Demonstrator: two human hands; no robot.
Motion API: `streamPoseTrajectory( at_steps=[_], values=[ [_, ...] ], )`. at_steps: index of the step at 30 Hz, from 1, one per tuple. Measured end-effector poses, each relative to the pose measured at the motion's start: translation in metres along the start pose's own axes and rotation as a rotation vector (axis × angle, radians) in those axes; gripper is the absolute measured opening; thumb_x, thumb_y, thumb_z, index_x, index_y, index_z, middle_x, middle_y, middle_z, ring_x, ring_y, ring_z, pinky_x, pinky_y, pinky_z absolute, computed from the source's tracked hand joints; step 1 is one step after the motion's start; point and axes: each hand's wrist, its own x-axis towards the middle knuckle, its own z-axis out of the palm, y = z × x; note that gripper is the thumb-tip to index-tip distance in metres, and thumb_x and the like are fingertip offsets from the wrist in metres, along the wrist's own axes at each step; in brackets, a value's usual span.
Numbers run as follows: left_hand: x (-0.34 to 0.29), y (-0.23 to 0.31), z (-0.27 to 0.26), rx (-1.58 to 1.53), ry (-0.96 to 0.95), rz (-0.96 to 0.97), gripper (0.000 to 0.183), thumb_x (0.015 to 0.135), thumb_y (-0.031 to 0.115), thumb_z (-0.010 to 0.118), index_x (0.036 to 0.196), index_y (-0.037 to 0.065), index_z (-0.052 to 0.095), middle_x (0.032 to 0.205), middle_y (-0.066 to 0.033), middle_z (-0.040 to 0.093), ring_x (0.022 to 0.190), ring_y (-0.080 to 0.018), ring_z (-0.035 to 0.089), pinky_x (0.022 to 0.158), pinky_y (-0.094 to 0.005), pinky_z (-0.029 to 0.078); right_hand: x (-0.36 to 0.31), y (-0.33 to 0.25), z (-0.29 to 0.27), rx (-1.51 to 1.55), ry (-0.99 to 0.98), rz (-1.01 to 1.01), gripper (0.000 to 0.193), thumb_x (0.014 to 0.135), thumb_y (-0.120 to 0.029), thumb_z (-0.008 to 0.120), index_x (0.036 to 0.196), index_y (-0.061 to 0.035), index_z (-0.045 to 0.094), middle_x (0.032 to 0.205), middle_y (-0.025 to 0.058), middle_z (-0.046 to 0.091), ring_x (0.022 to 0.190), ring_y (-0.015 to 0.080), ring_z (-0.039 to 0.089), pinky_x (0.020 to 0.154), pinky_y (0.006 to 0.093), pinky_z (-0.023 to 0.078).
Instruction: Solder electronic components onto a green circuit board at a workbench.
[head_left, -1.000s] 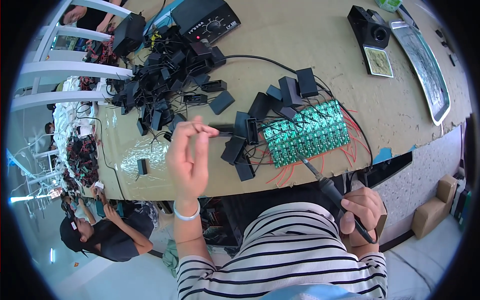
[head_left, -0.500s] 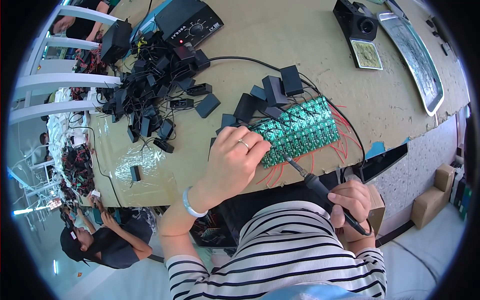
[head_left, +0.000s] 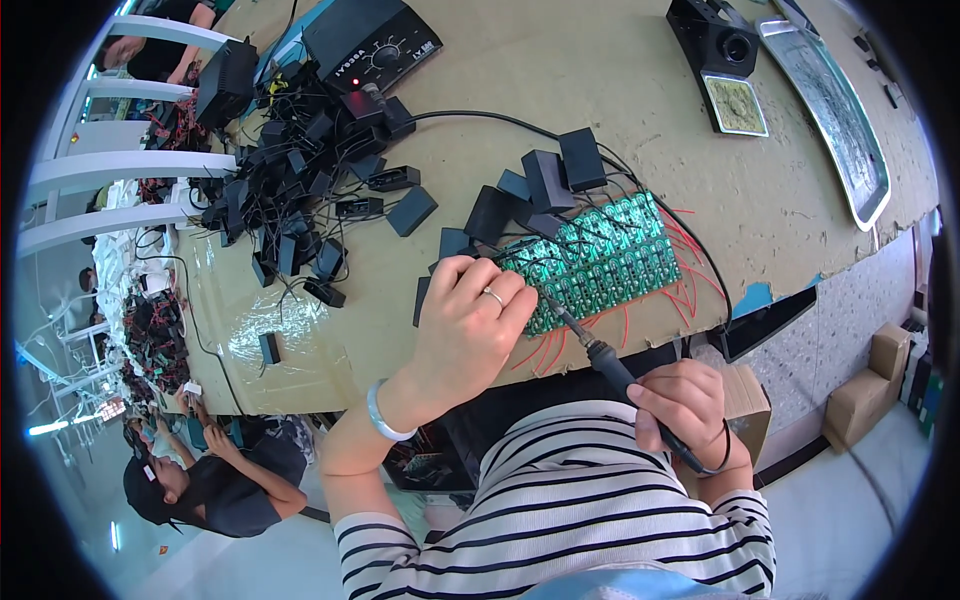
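Note:
A panel of green circuit boards (head_left: pixel 620 265) lies near the table's front edge, with red wires sticking out along its near and right sides. My right hand (head_left: pixel 685 405) is closed around the handle of a soldering iron (head_left: pixel 615 370). The iron's tip reaches the left part of the panel, close to the fingertips of my left hand (head_left: pixel 475 320). Those left fingers are pinched together at the panel's left end; what they hold is hidden. Several black box-shaped parts (head_left: pixel 547 182) with thin black wires rest along the panel's far left side, their wires running onto it.
Left of the panel is a heap of black boxes and wires (head_left: pixel 290 190), beside a black soldering station (head_left: pixel 375 45) with a dial. A black iron stand (head_left: pixel 720 45) with a sponge tray (head_left: pixel 738 105) and a long metal tray (head_left: pixel 830 130) stand far right. Another person (head_left: pixel 220 480) sits at left.
My right hand has moved left and slightly up, bringing the iron's tip along the panel toward my left fingertips. My left hand has stayed almost in place.

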Motion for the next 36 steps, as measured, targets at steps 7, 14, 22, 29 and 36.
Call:
streamPoseTrajectory(
  at_steps=[7,14,22,29,36],
  values=[
    [-0.003,0.005,-0.003,0.044,-0.126,-0.007,0.026,0.069,0.003,0.073,0.095,0.002,0.071,0.093,-0.0051,0.063,0.090,-0.0238,0.059,0.088,-0.0410,0.045,0.000,-0.005,0.008,-0.177,-0.018,-0.192,0.013,0.069,-0.002,0.067,0.082,-0.0035,0.069,0.067,0.0024,0.059,0.060,0.0167,0.062,0.049,0.0234,0.046],
    [-0.004,0.008,-0.002,0.064,-0.124,-0.005,0.024,0.070,0.004,0.072,0.094,0.001,0.070,0.093,-0.0058,0.062,0.089,-0.0240,0.058,0.087,-0.0411,0.045,-0.008,-0.003,-0.004,-0.078,-0.041,-0.155,0.011,0.086,-0.013,0.068,0.090,-0.0026,0.068,0.075,0.0041,0.062,0.066,0.0190,0.065,0.053,0.0250,0.051],
    [-0.003,0.007,-0.002,0.040,-0.129,-0.030,0.027,0.067,0.003,0.072,0.094,0.002,0.070,0.091,-0.0060,0.061,0.089,-0.0249,0.057,0.087,-0.0416,0.045,-0.016,-0.009,-0.023,-0.093,0.030,-0.027,0.019,0.087,-0.012,0.062,0.101,-0.0001,0.066,0.080,0.0066,0.063,0.070,0.0223,0.067,0.055,0.0294,0.053],
    [-0.003,0.009,-0.006,-0.003,-0.023,-0.054,0.035,0.068,0.001,0.077,0.103,0.003,0.072,0.100,-0.0070,0.061,0.095,-0.0278,0.059,0.093,-0.0464,0.050,-0.019,-0.011,-0.025,-0.067,0.043,-0.010,0.019,0.087,-0.012,0.064,0.102,-0.0002,0.066,0.080,0.0069,0.063,0.071,0.0224,0.067,0.054,0.0299,0.052],
    [-0.023,0.010,-0.010,-0.089,0.125,0.038,0.039,0.072,0.007,0.083,0.109,0.005,0.073,0.106,-0.0065,0.061,0.094,-0.0255,0.063,0.096,-0.0473,0.054,-0.022,-0.011,-0.029,-0.020,0.030,-0.005,0.020,0.088,-0.013,0.065,0.102,0.0012,0.067,0.080,0.0067,0.063,0.070,0.0223,0.067,0.055,0.0298,0.053]
  ],
)
